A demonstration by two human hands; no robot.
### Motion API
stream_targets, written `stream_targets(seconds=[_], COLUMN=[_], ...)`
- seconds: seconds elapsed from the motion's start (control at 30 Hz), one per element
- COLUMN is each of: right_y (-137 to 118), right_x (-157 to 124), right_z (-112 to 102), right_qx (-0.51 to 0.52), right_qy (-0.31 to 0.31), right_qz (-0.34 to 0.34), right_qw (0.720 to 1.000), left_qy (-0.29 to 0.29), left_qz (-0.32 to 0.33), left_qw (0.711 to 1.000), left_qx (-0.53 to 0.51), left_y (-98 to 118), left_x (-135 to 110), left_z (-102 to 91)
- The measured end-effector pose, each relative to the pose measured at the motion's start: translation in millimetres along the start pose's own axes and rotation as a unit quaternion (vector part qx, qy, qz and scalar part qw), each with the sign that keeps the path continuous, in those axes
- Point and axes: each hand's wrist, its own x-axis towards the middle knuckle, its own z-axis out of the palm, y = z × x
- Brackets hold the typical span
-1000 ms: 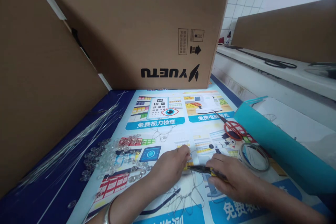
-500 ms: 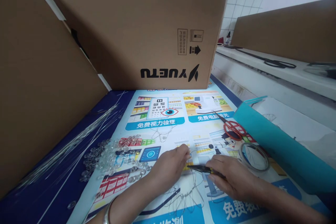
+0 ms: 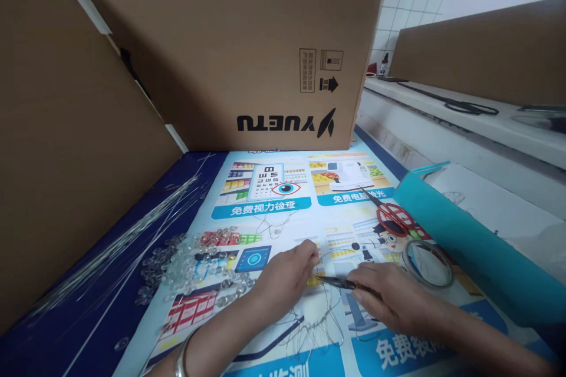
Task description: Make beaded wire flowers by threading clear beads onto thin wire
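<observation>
Cardboard [image 3: 221, 59] behind | beads [image 3: 186, 265] left | scissors [image 3: 380, 206] right | right hand [image 3: 389, 294]: pliers [image 3: 338, 283]

Blue tabletop [image 3: 39, 347] under printed sheet [image 3: 319, 224] — clear beads [image 3: 190, 259], straight wires [image 3: 119, 241], wire tangle [image 3: 313, 325], red-handled scissors [image 3: 381, 206]

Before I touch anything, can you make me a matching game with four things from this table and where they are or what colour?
Things:
1. Pliers
2. Nearer scissors
3. Clear beads
4. Cardboard with the black lettering

Clues:
A. Standing upright at the far side
B. Held in the right hand
C. Spread to the left of the left hand
D. Red handles

Right pairs: 1-B, 2-D, 3-C, 4-A
</observation>
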Motion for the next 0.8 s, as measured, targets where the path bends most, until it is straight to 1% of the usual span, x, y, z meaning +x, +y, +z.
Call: stream_targets(seconds=[0.2,0.43,0.63,0.8], right_y=[0.4,0.7,-3.2,-3.0], right_x=[0.9,0.0,0.1,-0.8], right_z=[-0.6,0.2,-3.5,0.7], right_qx=[0.036,0.050,0.042,0.018], right_qy=[0.008,0.014,0.003,0.002], right_qz=[0.012,0.006,0.009,0.012], right_qw=[0.999,0.999,0.999,1.000], left_qy=[-0.007,-0.011,-0.014,-0.027], left_qz=[-0.005,0.009,0.017,0.033], left_qw=[0.999,0.999,0.999,0.999], left_qx=[-0.039,-0.044,-0.031,-0.026], left_y=[0.5,1.1,1.7,-0.3], left_x=[0.4,-0.4,-0.3,-0.9], left_z=[-2.5,-2.2,-1.8,0.5])
